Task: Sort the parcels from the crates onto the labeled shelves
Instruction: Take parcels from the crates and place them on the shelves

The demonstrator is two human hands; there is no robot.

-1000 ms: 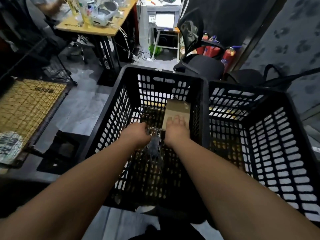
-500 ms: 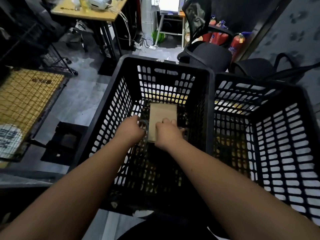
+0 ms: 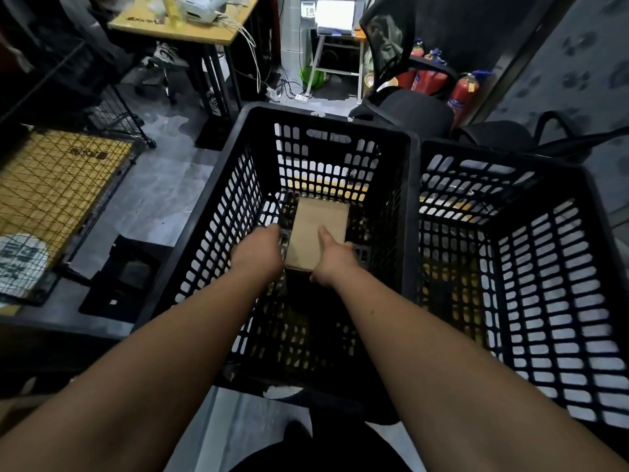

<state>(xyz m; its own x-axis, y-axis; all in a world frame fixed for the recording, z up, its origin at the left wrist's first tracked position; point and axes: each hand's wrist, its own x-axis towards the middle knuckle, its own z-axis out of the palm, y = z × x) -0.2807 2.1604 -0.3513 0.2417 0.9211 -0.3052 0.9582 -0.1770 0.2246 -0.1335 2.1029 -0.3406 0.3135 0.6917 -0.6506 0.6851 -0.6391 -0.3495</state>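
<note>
Both hands reach deep into the left crate. The left hand is at the left side of the brown cardboard parcel, and the right hand holds its right side, with the thumb lying flat on the top face and the other fingers going down out of sight along the edge. The fingers of the left hand are hidden behind its back, so I cannot tell if they grip the parcel or the small grey thing just beside it, which is too dim to name. The parcel is low inside the crate, near the far wall; whether it rests on the bottom or is a little lifted I cannot tell. I think the 2 hands take it from opposite sides because the crate is deep and narrow. The right crate stands touching the left one. No labeled shelf is clearly seen.
</note>
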